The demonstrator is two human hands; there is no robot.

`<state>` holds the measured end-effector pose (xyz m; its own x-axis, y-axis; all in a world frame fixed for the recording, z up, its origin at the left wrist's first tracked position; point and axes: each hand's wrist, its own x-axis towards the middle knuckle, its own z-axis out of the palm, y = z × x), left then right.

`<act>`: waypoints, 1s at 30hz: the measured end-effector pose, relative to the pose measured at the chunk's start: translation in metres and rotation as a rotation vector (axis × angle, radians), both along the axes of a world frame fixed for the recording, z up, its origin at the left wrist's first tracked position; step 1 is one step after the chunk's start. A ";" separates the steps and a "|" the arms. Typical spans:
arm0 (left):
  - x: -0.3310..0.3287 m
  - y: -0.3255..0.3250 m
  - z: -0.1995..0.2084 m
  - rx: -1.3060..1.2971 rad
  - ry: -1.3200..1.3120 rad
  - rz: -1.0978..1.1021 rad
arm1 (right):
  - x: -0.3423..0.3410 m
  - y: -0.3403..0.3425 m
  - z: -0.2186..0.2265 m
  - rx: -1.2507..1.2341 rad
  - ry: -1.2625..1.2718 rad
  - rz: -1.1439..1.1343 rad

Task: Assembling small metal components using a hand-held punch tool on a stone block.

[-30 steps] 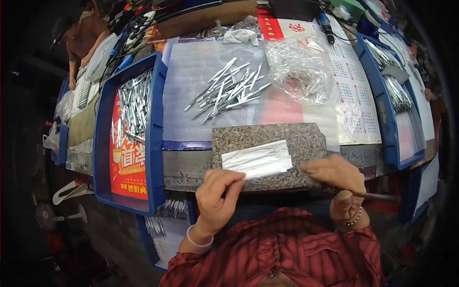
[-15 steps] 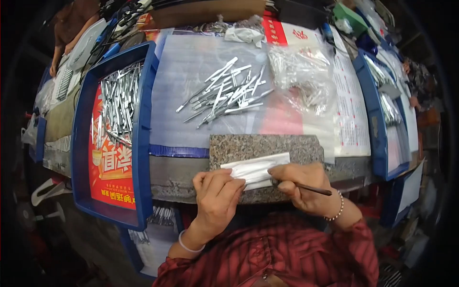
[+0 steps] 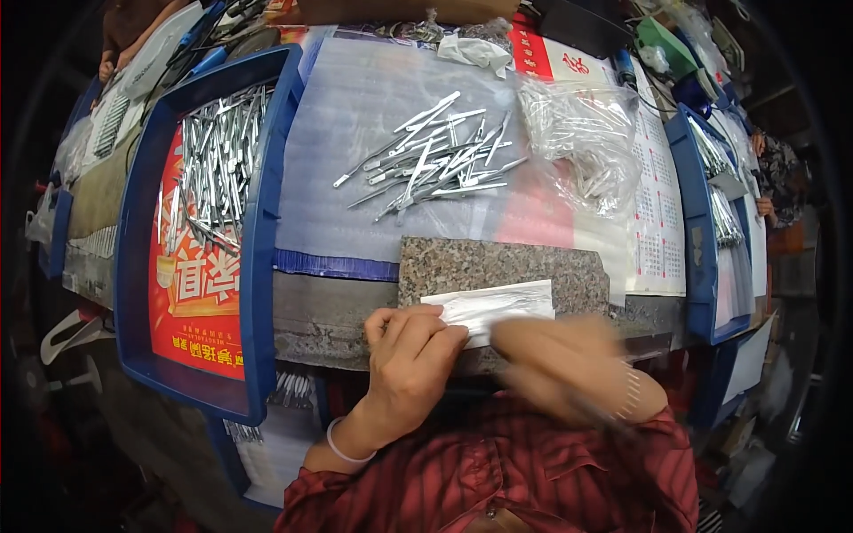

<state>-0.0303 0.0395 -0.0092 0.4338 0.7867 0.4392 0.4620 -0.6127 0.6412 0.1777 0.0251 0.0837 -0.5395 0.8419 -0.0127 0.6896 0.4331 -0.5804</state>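
A creased white sheet (image 3: 493, 306) lies on a speckled granite slab (image 3: 502, 258) at the near table edge. My left hand (image 3: 409, 364) is closed on the sheet's left end, its curled fingers pressing it against the stone. Beside the sheet's lower right corner is my right hand (image 3: 569, 360), smeared by motion. A thin dark stick-like tool (image 3: 586, 407) shows only as a blurred streak under that hand, so its tip cannot be made out. Beyond the slab, a loose heap of slim silvery metal pieces (image 3: 435, 160) is spread over a translucent plastic sheet.
On the left stands a blue tray (image 3: 267, 293) with many similar metal pieces on red printed paper. Clear plastic bags (image 3: 577, 133) lie at the back right. Another blue tray (image 3: 702, 258) sits at the right. A person's hand (image 3: 107, 67) shows at the far left.
My right hand has turned and moved down off the sheet, and the dark tool in it has swung downward. The left hand keeps its hold. The whole view has shifted slightly.
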 end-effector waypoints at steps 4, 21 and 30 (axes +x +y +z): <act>-0.009 0.006 0.002 -0.022 -0.005 -0.018 | -0.005 0.004 -0.051 0.154 0.363 -0.143; -0.023 0.004 -0.003 0.001 0.033 0.002 | -0.024 0.010 -0.033 -0.024 0.421 -0.212; -0.020 0.005 -0.002 0.009 0.034 0.009 | -0.016 0.004 -0.018 0.158 0.389 -0.192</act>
